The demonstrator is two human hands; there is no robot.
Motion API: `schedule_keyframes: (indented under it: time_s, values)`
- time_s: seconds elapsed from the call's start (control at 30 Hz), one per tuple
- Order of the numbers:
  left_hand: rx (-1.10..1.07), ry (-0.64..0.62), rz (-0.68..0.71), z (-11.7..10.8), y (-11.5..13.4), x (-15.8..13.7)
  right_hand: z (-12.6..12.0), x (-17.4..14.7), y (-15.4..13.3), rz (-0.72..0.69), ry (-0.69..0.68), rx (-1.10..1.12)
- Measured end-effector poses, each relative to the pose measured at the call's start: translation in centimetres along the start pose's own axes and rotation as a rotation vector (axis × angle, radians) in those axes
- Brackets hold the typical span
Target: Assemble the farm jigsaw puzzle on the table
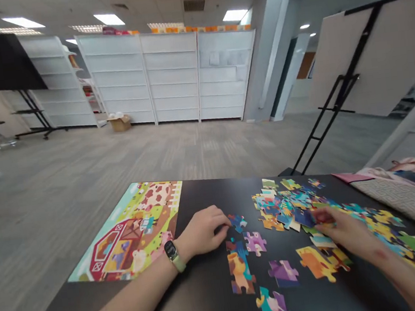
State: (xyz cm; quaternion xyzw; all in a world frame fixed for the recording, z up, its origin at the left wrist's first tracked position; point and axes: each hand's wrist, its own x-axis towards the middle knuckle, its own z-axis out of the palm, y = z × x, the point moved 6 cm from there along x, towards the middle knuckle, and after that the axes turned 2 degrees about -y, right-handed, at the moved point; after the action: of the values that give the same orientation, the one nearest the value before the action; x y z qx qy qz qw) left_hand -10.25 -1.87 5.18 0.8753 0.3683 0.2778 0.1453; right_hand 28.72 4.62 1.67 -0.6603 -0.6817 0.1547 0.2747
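Note:
My left hand [207, 230], wearing a watch with a pale green band [175, 257], is closed with its fingertips at the left edge of a blue puzzle piece [238, 223]. Just below that are joined pieces with an orange-brown dog [239, 271]. A pink-purple piece [256, 243], a purple piece [283, 272] and a teal-and-purple cluster [275, 308] lie nearby. Over the heap of loose pieces [274, 203], my right hand [339, 227] pinches a dark blue puzzle piece [304, 217]. Beneath it sit joined orange pieces [316, 262].
A farm picture sheet [134, 235] lies at the left of the black table [210, 301]. More pieces [380, 220] spread along the right side, beside a patterned fabric bag [404, 192]. Beyond the table stand white shelves [173, 79], a whiteboard stand [323, 116] and a cardboard box [120, 122].

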Motion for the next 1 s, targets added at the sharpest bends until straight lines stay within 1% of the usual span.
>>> schedule_keyframes:
  time_s: [0.1, 0.17, 0.27, 0.33, 0.37, 0.4, 0.43, 0.53, 0.6, 0.63, 0.67, 0.7, 0.73, 0.83, 0.87, 0.9, 1.0]
  values:
    - [-0.001, -0.005, 0.018, 0.0, 0.4, 0.0, 0.8, 0.3, -0.3, 0.021, -0.115, 0.086]
    - [-0.043, 0.014, -0.004, -0.1, 0.1, 0.0, 0.5, 0.1, -0.8, 0.035, -0.115, 0.178]
    - [-0.163, 0.068, -0.08, -0.5, -0.3, 0.1, -0.8, -0.9, -2.0, 0.099, -0.049, 0.32]
    - [-0.226, 0.102, -0.129, -0.5, -0.3, 0.2, -1.2, -1.9, -3.9, 0.129, 0.017, 0.372]
    - [-0.241, 0.112, -0.146, -0.4, -0.2, 0.2, -0.9, -2.4, -5.4, 0.117, 0.024, 0.385]
    - [-0.273, 0.115, -0.167, -0.2, -0.1, 0.2, -0.1, -3.0, -7.3, 0.087, 0.005, 0.396]
    - [-0.34, 0.108, -0.196, 0.2, -0.2, 0.2, 1.2, -3.5, -9.5, 0.037, -0.052, 0.413]
    - [-0.618, 0.062, -0.287, 1.8, -0.8, 0.2, 6.9, -4.9, -16.1, -0.115, -0.296, 0.542]
    - [-0.715, 0.049, -0.327, 2.5, -1.7, 0.1, 10.4, -5.6, -18.7, -0.107, -0.439, 0.65]
    - [-0.703, 0.052, -0.333, 2.4, -2.2, 0.1, 11.6, -5.9, -19.5, -0.11, -0.5, 0.687]
    - [-0.675, 0.052, -0.335, 2.2, -2.6, 0.1, 12.4, -6.1, -19.8, -0.12, -0.533, 0.702]
    - [-0.649, 0.048, -0.336, 1.9, -3.1, 0.1, 12.7, -6.1, -19.8, -0.144, -0.533, 0.68]
    - [-0.619, 0.04, -0.335, 1.6, -3.4, 0.0, 12.5, -6.0, -19.6, -0.183, -0.496, 0.623]
    - [-0.516, 0.006, -0.324, 0.6, -4.0, -0.2, 11.1, -5.6, -18.3, -0.286, -0.297, 0.341]
    - [-0.481, -0.001, -0.323, 0.4, -4.0, -0.3, 10.8, -5.6, -18.1, -0.314, -0.262, 0.263]
    - [-0.448, -0.003, -0.322, 0.3, -4.0, -0.3, 10.7, -5.7, -18.1, -0.347, -0.256, 0.208]
    - [-0.363, 0.005, -0.321, 0.4, -3.6, -0.3, 11.2, -6.2, -18.9, -0.453, -0.301, 0.128]
